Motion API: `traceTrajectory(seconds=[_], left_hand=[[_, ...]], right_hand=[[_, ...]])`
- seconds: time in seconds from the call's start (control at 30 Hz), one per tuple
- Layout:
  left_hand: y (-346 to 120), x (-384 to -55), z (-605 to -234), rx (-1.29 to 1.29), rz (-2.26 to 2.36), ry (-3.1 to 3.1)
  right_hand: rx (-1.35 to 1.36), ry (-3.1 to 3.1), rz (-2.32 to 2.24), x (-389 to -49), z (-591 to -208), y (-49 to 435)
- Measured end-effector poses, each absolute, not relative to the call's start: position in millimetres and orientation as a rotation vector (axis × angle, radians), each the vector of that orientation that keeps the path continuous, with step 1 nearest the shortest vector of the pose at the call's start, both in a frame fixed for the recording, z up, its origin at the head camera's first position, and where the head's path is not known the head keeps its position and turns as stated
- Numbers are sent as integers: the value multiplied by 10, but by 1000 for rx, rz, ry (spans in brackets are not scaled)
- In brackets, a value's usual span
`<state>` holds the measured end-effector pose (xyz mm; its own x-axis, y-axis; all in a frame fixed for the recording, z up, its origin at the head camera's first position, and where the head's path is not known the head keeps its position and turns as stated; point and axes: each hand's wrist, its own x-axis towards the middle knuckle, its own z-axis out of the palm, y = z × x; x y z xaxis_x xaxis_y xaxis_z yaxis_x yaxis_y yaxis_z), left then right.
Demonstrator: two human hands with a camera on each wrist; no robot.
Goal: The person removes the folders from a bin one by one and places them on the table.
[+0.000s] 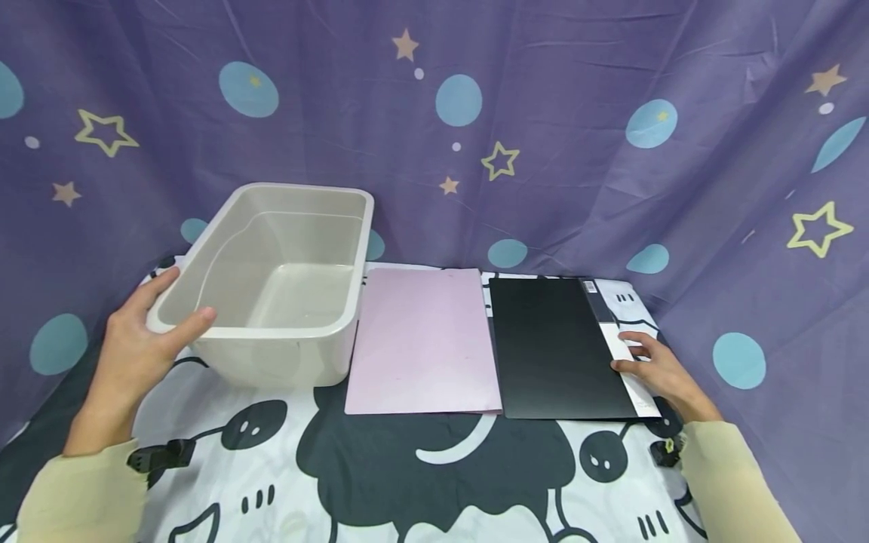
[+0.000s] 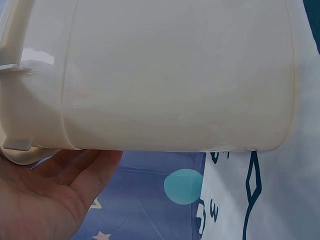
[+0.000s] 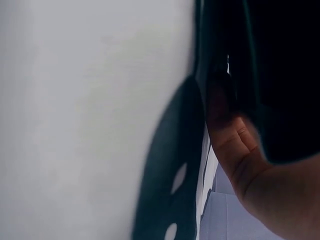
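A pale grey plastic bin (image 1: 319, 332) stands upright on the left, its inside bare. My left hand (image 1: 145, 332) grips its near-left rim corner, thumb lying over the rim. In the left wrist view the fingers (image 2: 95, 175) run behind the bin's wall. A black folder (image 1: 557, 347) lies flat on the right, with a white strip and a small barcode label along its right side. On that side my right hand (image 1: 661, 373) holds the folder's edge. Dark folder material hides its fingertips in the right wrist view.
A pink folder (image 1: 424, 339) lies flat between the bin and the black folder. The cloth (image 1: 271, 483) under everything is printed with black and white cartoon figures. Behind hangs a purple curtain (image 1: 557, 204) with stars and blue spots, close to the bin's far side.
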<state>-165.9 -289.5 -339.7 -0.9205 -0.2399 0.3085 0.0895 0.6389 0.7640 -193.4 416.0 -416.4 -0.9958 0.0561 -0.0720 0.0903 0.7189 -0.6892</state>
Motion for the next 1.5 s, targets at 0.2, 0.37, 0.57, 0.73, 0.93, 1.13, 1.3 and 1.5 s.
traceTrajectory(seconds=[0.2,0.37,0.57,0.73,0.93,1.13,1.3,1.5], left_hand=[[-2894,-1663,-3407,119,-1196,-2491],[-2892,-1666,-3413,120,-1221,-2502],[-2891,-1666,-3420,115,-1209,-2494],[-2889,-1667,-3427,100,-1188,-2482],[-2889,-1664,-3417,102,-1178,-2483],[-2888,-1665,-3407,106,-1206,-2483],[-2889,-1659,-3401,109,-1185,-2488],[-2893,-1659,-3398,114,-1207,-2489]], right_hand=[[137,2866,-1132,-1928,-4165,4148],[129,2873,-1114,-1922,-4162,4144],[133,2891,-1071,-1928,-4160,4142],[126,2905,-1048,-1931,-4162,4142],[118,2913,-1054,-1942,-4179,4159],[120,2920,-1059,-1926,-4176,4133],[117,2923,-1060,-1919,-4156,4104],[116,2931,-1061,-1922,-4155,4099]])
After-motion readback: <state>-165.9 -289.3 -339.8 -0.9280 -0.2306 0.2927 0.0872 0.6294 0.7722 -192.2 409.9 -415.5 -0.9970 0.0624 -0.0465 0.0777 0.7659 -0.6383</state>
